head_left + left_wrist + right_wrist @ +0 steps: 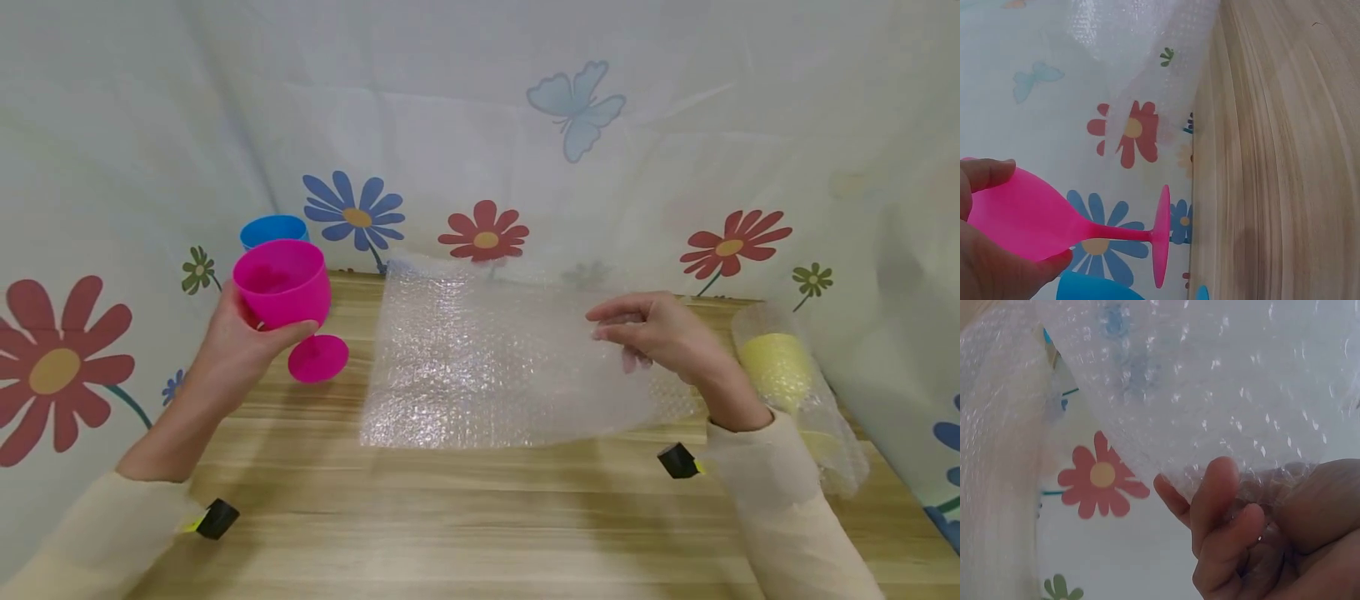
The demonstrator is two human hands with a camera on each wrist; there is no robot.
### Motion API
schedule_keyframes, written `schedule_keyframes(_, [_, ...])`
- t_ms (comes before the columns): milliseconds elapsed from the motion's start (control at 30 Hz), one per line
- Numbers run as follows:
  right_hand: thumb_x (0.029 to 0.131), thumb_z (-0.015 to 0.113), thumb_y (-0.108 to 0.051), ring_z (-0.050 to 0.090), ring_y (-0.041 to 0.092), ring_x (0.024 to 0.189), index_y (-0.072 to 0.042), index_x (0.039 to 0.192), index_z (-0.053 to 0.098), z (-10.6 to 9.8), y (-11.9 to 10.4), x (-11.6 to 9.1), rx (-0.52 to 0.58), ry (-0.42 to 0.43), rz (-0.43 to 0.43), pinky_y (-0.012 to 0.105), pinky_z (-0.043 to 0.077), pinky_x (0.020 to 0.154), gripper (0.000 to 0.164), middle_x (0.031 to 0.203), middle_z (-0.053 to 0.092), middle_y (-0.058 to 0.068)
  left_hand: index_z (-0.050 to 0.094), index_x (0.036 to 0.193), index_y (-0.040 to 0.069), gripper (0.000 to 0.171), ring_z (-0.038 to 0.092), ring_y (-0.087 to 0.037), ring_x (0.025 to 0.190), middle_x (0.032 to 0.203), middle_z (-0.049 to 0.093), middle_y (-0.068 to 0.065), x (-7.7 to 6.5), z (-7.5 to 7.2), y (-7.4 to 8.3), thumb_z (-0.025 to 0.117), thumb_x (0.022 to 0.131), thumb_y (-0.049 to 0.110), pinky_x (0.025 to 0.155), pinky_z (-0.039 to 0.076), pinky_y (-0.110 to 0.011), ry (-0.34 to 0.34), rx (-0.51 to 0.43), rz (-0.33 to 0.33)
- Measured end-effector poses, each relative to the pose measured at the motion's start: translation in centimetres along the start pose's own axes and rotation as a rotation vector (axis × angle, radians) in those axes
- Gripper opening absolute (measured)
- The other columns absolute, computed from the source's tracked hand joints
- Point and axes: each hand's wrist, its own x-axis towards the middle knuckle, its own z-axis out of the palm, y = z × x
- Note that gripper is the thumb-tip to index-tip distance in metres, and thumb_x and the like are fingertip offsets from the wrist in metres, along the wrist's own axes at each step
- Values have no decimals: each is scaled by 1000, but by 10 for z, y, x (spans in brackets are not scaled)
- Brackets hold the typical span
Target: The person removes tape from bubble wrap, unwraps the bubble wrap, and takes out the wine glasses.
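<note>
My left hand (242, 337) grips a pink plastic goblet (303, 304) by its bowl, at the left of the head view. In the left wrist view the goblet lies sideways across the picture, its stem and round foot sticking out past the fingers. Right behind it is a blue cup (272, 228), mostly hidden in the head view. A sheet of clear bubble wrap (442, 358) spreads over the middle of the table. My right hand (660, 333) pinches the sheet near its right end, the edge bunched among the fingers (1214, 494) in the right wrist view.
At the right edge of the wooden table (450, 517) lies a yellow object (776, 367) rolled in bubble wrap. A flower-printed cloth (450, 125) hangs along the back and sides. Small black devices (217, 518) are attached at both sleeves.
</note>
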Motion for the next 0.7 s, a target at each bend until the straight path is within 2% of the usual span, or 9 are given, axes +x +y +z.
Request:
schedule_keyframes(133, [98,72,-13,59,16,57,3,133,65,-12,13,3,18,-23,15,27,49,53,39,86,72,5,17,163,25,96,35,-33,140,156,36,-10,3,3,0,81,92,22,77,54,-16,8,0,-14])
schedule_keyframes(367, [101,67,-9,59,11,60,10,140,56,-32,40,9,145,-49,48,24,52,57,44,91,76,-3,15,163,24,98,35,-34,142,157,35,-8,10,8,0,82,91,24,78,54,-18,-2,-6,-35])
schedule_keyframes(567, [100,67,-7,59,11,60,14,139,54,-42,55,12,157,-44,38,23,55,59,46,91,77,-3,16,163,21,99,37,-33,141,156,37,-7,17,15,-2,83,90,26,81,55,-24,12,24,-43])
schedule_keyframes(700, [101,65,-6,60,11,59,15,140,53,-47,62,13,164,-40,41,22,55,58,45,90,76,-4,16,162,20,97,36,-33,142,157,37,-8,23,21,-5,82,91,23,86,55,-28,24,-18,-24])
